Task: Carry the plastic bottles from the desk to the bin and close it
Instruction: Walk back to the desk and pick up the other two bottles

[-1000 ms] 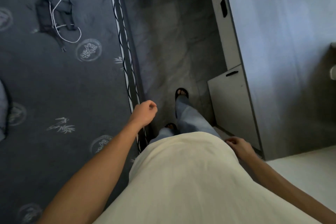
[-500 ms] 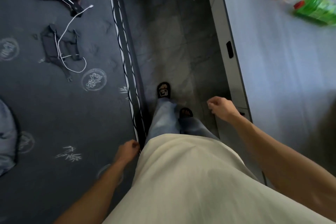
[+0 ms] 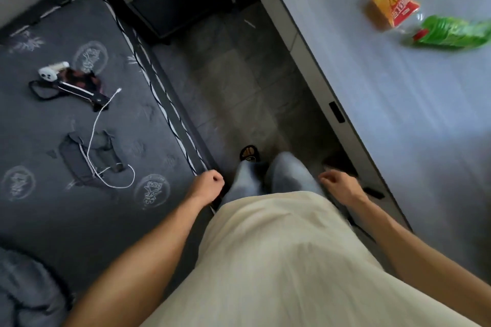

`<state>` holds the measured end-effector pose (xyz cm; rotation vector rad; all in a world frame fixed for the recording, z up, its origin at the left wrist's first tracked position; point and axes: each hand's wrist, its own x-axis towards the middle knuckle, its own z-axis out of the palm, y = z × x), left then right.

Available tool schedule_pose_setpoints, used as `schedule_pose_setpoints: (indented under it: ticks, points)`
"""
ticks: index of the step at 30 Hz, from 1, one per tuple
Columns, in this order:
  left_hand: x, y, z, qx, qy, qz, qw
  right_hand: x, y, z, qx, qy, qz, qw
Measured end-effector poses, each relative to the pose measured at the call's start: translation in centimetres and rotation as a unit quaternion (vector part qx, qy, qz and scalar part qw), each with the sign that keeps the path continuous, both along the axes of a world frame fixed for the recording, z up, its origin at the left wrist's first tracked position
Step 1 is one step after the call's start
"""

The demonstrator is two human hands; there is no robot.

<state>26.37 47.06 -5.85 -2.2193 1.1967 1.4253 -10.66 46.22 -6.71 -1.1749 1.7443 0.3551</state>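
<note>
Head view, looking down along the person's body: a person in a cream shirt [image 3: 279,260] and pale jeans is standing on a grey tiled floor [image 3: 239,82] between a dark patterned mattress [image 3: 53,207] on the left and a pale grey tabletop [image 3: 398,114] on the right. The left hand [image 3: 206,184] is hanging beside the left thigh, just over the mattress edge, its grip curled loosely together on nothing. The right hand [image 3: 338,184] is hanging beside the right thigh, near the tabletop's front edge, its grip likewise curled in and holding nothing. Two plastic bottles are lying on their sides toward the far right of the tabletop, well apart from both hands: an orange-labelled bottle [image 3: 389,2] and, just beside it, a green-labelled bottle [image 3: 451,33] with a red cap; motion blur is softening both. One sandalled foot [image 3: 249,152] is showing ahead of the knees. On the mattress a white cable [image 3: 106,146] is lying across a dark pouch [image 3: 82,154], with a small white device [image 3: 49,74] beyond it.
</note>
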Motion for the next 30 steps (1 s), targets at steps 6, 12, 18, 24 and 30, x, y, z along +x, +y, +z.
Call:
schedule_pose_setpoints:
  ticks: [6,12,18,24,30]
  points:
    - [-3.7,-14.0,0.0,-0.059,0.02,-0.094,0.994,-1.9,2.1,0.1,0.062,0.017,-0.095,0.993]
    - [-7.6,-23.1,0.1,-0.063,0.028,-0.166,0.984,-3.5,-1.7,-0.4,0.072,0.002,-0.177,0.982]
    - [-7.8,-27.7,0.0,-0.015,0.008,-0.211,0.977,-4.6,-10.5,-0.1,-0.006,-0.012,-0.214,0.977]
    - [-6.0,-30.8,0.4,0.021,-0.022,-0.253,0.967,-5.2,-18.0,1.2,-0.069,-0.033,-0.277,0.958]
    - [-7.0,-37.2,0.4,0.035,-0.031,-0.314,0.948,-5.3,-21.0,1.6,-0.076,-0.021,-0.306,0.949]
